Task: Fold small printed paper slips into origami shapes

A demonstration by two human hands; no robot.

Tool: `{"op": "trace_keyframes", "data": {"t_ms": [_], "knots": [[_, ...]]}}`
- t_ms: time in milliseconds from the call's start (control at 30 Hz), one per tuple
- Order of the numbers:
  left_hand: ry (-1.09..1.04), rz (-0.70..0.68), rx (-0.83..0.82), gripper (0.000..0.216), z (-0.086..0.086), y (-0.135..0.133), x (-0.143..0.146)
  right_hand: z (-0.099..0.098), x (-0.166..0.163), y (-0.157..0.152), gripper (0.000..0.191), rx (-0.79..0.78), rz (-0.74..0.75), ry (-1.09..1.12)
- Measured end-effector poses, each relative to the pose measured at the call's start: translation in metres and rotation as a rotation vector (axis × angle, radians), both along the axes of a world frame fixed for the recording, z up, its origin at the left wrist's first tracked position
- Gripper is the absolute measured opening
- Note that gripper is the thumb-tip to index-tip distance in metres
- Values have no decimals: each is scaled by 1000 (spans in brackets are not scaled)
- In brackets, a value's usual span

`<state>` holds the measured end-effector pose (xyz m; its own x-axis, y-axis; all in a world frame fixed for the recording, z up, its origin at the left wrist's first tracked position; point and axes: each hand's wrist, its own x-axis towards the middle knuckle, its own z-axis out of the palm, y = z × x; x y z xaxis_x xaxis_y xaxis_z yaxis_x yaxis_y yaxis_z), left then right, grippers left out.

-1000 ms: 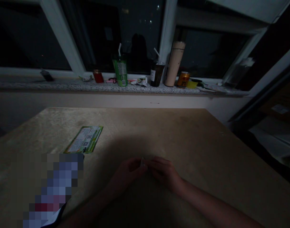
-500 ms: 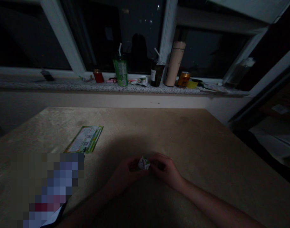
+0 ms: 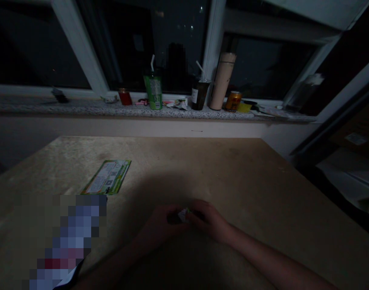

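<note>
A small folded piece of printed paper (image 3: 183, 215), white with a bit of green, is held between both hands over the wooden table (image 3: 226, 173). My left hand (image 3: 161, 223) has its fingers closed on the paper's left side. From the right, my right hand (image 3: 210, 219) pinches it, and its fingers cover much of the paper. Shadow hides some of the fingertips. Farther left on the table lies a flat green and white printed card or packet (image 3: 108, 177), apart from both hands.
A blurred-out bluish object (image 3: 72, 237) lies at the table's left front. Along the stone windowsill (image 3: 172, 112) stand a red jar (image 3: 125, 97), a green cup with a straw (image 3: 155, 90), a dark cup (image 3: 199, 94), a pinkish flask (image 3: 223, 80) and an orange can (image 3: 233, 101).
Both hands have shifted slightly toward me with the folded paper. My right fingers now cover more of it, so less of the paper shows.
</note>
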<state>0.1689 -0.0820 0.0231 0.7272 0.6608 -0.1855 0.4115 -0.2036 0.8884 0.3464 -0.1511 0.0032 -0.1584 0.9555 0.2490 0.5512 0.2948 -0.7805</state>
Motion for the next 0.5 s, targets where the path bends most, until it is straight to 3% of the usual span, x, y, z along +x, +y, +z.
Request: {"op": "trace_keyframes", "data": {"t_ms": [333,500], "knots": [[63,-67,2,27,-2,-2,-3,3,1,-1,39,-1,30,133],[68,-117,7,28,1,-1,-3,5,-2,-1,46,-73,57,189]]}}
